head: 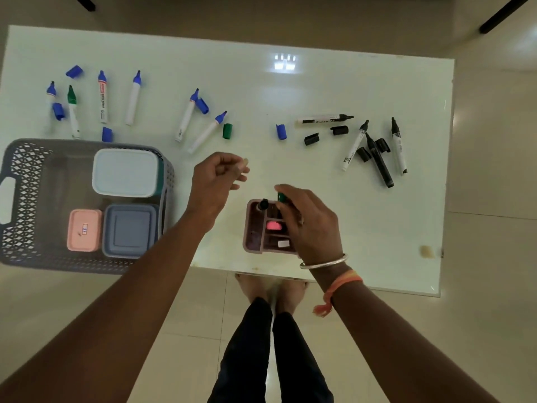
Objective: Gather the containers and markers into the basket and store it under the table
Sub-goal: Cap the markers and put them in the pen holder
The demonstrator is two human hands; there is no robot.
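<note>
Green-capped, one marker (pixel 281 196) is gripped by the right hand (pixel 311 222) over the pink organiser (pixel 252 228). At its ten o'clock, the left hand (pixel 216 177) is held loosely curled, empty.

One wide-angle head cam, looking almost straight down, close above table (pixel 377 228) & floor (pixel 494 286) below it.
</note>
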